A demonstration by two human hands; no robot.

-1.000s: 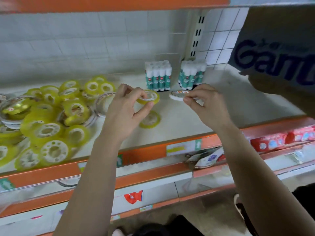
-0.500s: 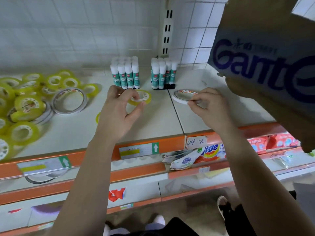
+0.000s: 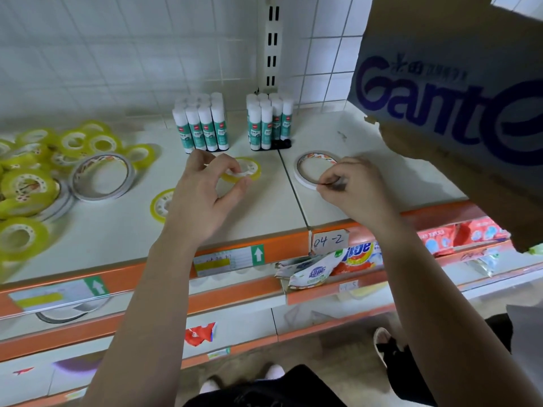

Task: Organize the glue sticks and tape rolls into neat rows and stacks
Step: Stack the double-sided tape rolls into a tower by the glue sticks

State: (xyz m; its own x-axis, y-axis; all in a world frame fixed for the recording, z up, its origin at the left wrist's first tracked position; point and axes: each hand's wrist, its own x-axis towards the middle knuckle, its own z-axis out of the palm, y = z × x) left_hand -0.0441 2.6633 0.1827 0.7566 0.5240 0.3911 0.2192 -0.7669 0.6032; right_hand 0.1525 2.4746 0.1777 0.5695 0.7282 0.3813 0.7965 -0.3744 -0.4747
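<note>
My left hand (image 3: 205,192) pinches a small yellow tape roll (image 3: 248,169) just above the white shelf (image 3: 264,212). My right hand (image 3: 352,189) pinches the near rim of a thin white double-sided tape ring (image 3: 305,165) lying flat on the shelf. Two upright blocks of glue sticks stand at the back: one block (image 3: 202,124) behind my left hand, the other (image 3: 269,121) to its right. Another yellow roll (image 3: 161,204) lies flat left of my left wrist. A loose heap of yellow rolls (image 3: 32,183) and stacked white rings (image 3: 102,174) fills the left side.
A brown cardboard box (image 3: 458,98) with blue lettering overhangs the shelf's right end. A slotted upright (image 3: 271,45) runs up the tiled back wall. An orange price rail (image 3: 235,254) edges the shelf front; lower shelves hold packets (image 3: 346,259).
The view has shifted right and closer, so the tape heap sits further left. Both hands have lowered slightly toward the shelf, still holding the same rolls.
</note>
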